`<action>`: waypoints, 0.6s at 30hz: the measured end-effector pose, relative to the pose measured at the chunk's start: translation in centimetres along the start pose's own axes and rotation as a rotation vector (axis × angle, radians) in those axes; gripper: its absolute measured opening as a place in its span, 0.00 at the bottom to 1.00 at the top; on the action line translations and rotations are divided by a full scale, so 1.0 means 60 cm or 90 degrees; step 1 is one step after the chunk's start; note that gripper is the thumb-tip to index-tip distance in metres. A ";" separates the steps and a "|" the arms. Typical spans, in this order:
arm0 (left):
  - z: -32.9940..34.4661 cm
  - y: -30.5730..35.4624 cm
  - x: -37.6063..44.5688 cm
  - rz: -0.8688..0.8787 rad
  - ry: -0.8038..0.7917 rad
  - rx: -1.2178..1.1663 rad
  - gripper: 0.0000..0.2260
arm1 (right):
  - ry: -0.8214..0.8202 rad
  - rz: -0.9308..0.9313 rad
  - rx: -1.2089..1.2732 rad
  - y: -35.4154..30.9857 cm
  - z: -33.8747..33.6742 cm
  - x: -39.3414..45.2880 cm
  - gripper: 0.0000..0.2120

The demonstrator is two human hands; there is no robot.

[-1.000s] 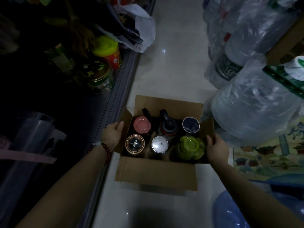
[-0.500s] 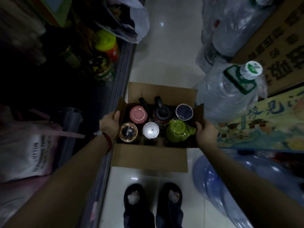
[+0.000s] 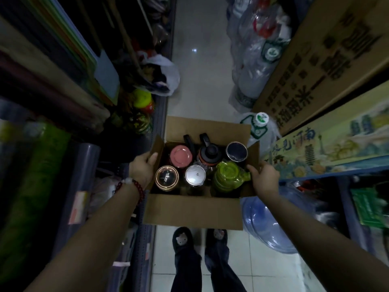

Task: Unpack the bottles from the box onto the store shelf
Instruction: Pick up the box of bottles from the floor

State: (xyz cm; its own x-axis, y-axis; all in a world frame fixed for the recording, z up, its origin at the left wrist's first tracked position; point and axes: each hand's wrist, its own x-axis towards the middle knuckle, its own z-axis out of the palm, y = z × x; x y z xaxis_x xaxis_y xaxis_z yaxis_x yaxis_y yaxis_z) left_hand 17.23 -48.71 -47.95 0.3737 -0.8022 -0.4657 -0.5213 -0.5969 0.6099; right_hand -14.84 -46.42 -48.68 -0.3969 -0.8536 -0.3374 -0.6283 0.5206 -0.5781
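An open cardboard box (image 3: 192,209) hangs in front of me above the aisle floor. My left hand (image 3: 142,168) grips its left flap and my right hand (image 3: 264,178) grips its right side. Several bottles stand upright inside: a pink-lidded one (image 3: 180,155), a black one with a handle (image 3: 209,154), a dark-lidded one (image 3: 236,151), a gold-rimmed one (image 3: 167,179), a silver-lidded one (image 3: 195,175) and a green one (image 3: 228,175). The store shelf (image 3: 156,114) runs along the left, dark.
Jars with a yellow lid (image 3: 143,100) and a white plastic bag (image 3: 163,69) sit on the left shelf. Wrapped water jugs (image 3: 255,66), large cartons (image 3: 315,66) and a blue jug (image 3: 267,220) crowd the right. My slippered feet (image 3: 199,238) stand on the tiled floor.
The box has come up off the floor in both hands and sits higher and nearer to me; my view has tilted down, so my feet and the upper shelves show.
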 end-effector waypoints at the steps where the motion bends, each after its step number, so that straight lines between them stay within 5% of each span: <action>1: -0.009 0.008 -0.014 -0.003 -0.002 -0.011 0.14 | 0.003 -0.009 -0.003 -0.008 -0.018 -0.011 0.14; 18: -0.049 0.130 -0.209 0.122 -0.181 0.059 0.18 | 0.173 0.143 0.022 0.042 -0.202 -0.299 0.11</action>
State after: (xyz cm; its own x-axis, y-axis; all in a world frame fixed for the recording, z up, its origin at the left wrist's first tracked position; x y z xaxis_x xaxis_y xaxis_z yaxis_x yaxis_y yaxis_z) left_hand 10.76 -43.34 -35.46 0.0404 -0.8556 -0.5160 -0.6335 -0.4213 0.6490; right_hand -17.40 -29.59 -35.07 -0.6891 -0.6796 -0.2515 -0.4840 0.6899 -0.5383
